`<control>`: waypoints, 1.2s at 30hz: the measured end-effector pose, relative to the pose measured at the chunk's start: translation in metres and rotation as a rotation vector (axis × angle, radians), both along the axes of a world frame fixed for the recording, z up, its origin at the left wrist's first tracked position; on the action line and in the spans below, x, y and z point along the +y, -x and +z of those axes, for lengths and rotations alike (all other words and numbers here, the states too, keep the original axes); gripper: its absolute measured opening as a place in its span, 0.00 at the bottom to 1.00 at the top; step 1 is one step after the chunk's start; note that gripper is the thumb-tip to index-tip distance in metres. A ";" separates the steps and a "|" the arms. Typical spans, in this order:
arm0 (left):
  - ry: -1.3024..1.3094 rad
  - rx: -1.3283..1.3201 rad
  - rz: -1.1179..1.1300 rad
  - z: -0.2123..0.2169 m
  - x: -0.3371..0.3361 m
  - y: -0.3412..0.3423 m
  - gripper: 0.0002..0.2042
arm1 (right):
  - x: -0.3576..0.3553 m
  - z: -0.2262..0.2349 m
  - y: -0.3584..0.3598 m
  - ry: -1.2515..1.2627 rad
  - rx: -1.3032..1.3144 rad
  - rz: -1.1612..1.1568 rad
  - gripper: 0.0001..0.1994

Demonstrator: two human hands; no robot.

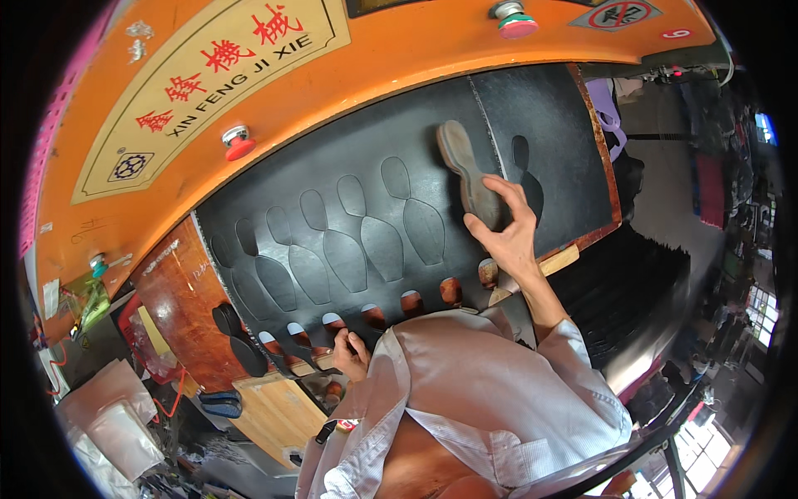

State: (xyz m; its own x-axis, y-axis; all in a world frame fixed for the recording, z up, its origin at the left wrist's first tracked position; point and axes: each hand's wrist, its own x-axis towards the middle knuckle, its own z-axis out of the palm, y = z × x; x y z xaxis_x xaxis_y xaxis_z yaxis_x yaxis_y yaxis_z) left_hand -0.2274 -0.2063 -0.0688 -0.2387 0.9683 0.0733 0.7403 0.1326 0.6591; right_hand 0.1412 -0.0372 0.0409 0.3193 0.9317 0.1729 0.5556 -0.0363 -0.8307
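Observation:
My right hand (509, 220) grips a grey-brown, sole-shaped cutting die (459, 154) by its near end, thumb on one side and fingers on the other. The die is over the right part of a black sheet (291, 179); I cannot tell whether it touches it. Several sole outlines (341, 245) are cut in a row across the sheet, left of the die. Along the near edge, several rounded gaps (411, 303) show the red-brown board underneath. My left hand (352, 353) is at this edge, fingers curled on it. A stack of black cut soles (239, 341) lies at the left.
The orange press (391, 50) spans the far side, with a red button (238, 143) and a red-topped green one (517, 23) on its front. A red-brown board (179, 291) extends left. Black material (623, 291) hangs at the right. Plastic bags (116, 424) lie lower left.

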 end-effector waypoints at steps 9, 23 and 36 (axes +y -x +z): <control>-0.083 -0.033 0.022 0.005 0.042 -0.014 0.09 | 0.018 -0.039 0.033 -0.097 -0.315 -0.073 0.29; -0.258 0.087 0.057 0.027 0.195 -0.042 0.09 | 0.135 0.063 -0.041 -0.691 0.027 -0.196 0.04; -0.260 0.116 0.085 0.063 0.303 -0.049 0.14 | 0.108 0.011 -0.069 -0.273 -0.108 -0.172 0.07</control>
State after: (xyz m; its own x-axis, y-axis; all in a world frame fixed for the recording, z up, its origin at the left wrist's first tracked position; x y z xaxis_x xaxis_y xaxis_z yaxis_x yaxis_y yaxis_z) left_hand -0.1786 0.0964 -0.0058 -0.2938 0.8905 0.3475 0.8059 0.0353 0.5910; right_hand 0.2105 0.0707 0.0522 0.4339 0.7803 0.4504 0.6463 0.0787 -0.7590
